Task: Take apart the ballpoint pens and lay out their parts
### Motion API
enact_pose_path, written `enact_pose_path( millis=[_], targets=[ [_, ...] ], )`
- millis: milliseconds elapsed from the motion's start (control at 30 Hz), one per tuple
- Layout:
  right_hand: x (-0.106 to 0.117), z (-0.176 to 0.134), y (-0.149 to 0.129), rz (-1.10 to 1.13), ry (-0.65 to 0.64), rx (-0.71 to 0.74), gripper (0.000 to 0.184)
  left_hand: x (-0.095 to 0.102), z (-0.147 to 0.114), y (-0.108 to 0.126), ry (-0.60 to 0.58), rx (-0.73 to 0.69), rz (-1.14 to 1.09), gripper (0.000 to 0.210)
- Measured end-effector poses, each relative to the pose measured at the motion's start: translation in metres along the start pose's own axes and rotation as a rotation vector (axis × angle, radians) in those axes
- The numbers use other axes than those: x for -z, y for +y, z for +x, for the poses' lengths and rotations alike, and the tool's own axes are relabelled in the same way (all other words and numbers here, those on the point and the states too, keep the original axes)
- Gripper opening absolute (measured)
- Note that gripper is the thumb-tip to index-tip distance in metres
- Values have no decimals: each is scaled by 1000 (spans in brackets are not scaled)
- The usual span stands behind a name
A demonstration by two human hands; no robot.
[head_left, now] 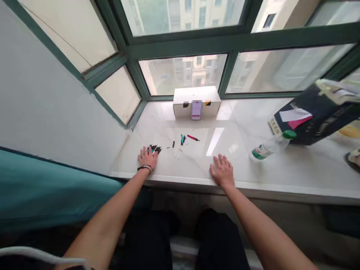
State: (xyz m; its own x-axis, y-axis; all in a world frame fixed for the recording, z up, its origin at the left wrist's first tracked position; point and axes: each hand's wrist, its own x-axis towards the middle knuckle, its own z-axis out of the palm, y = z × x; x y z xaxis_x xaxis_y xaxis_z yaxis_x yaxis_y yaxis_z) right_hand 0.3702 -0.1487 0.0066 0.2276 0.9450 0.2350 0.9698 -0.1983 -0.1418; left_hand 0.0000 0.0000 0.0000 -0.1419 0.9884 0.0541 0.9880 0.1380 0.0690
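My left hand (147,158) lies at the left on the white marble sill, fingers stretched out and touching the near side of a bunch of dark pens (158,148). A few blue parts show among those pens. Well to the right, my right hand (222,171) rests flat by the front edge, fingers spread and holding nothing. Between and beyond the hands lie a red pen (193,138), a blue pen piece (182,140), a black pen piece (184,139), a short black piece (173,144) and a thin pale strip (177,151). Some tiny bits beside them are too small to name.
At the back, a white box (197,94) stands against the window with a purple packet (196,110) at its front. To the right are a clear bottle with a green cap (289,135) and a large dark bag (312,116). The sill's front edge (182,180) runs across.
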Motion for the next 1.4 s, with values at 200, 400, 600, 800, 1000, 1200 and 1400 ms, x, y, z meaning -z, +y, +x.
enact_pose_path(
  millis=[200,400,600,800,1000,1200,1400],
  targets=[
    [0,2,0,7,3,0,48,1,-8,-3,1,-141,-18,66],
    [-1,2,-1,0,-18,-7,49,5,-4,-17,-56,-106,-133,69],
    [0,2,-2,7,-23,-12,49,6,9,-48,-51,-109,-177,51],
    [1,3,-3,9,-39,-19,49,17,30,-73,-15,-70,-114,36],
    [-1,2,-3,9,-25,-18,49,25,40,-82,-63,-48,-140,37],
    [-1,2,-2,4,-19,-10,49,40,39,-68,-186,20,-238,32],
    [1,2,-2,3,-27,-11,49,52,37,-58,-154,66,-142,29]
  ],
)
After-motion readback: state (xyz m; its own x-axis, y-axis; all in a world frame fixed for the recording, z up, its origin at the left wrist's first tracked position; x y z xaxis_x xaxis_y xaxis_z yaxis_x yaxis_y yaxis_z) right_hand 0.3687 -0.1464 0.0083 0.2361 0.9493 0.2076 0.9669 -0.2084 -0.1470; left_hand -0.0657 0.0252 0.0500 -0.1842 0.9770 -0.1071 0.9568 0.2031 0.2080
